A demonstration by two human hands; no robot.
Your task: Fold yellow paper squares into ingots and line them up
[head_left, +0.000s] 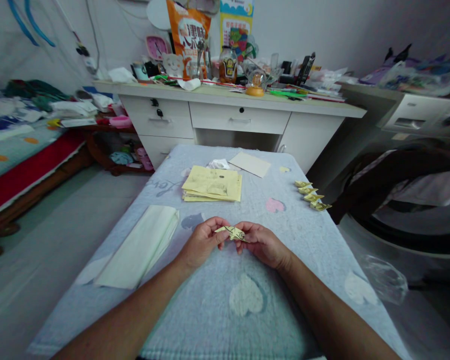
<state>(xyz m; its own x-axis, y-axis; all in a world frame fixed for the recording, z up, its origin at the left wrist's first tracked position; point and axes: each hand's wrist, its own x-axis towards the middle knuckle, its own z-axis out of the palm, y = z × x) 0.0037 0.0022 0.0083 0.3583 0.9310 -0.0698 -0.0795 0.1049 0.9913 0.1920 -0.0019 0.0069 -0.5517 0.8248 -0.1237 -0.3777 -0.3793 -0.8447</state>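
A small folded piece of yellow paper [232,232] with dark marks is held between my two hands above the cloth-covered table [217,290]. My left hand [206,240] pinches its left end with thumb and fingers. At the other end, my right hand [261,242] has its fingers closed on the paper. Beyond them lies a stack of yellow paper sheets [212,183] with drawn marks on top. Several small folded yellow paper pieces [310,194] stand in a row near the table's right edge.
A folded pale green cloth [140,245] lies at the left. Behind the stack are a white crumpled tissue [218,164] and a beige card [249,164]. A cluttered white desk [240,117] stands beyond the table. At right is a washing machine [427,120].
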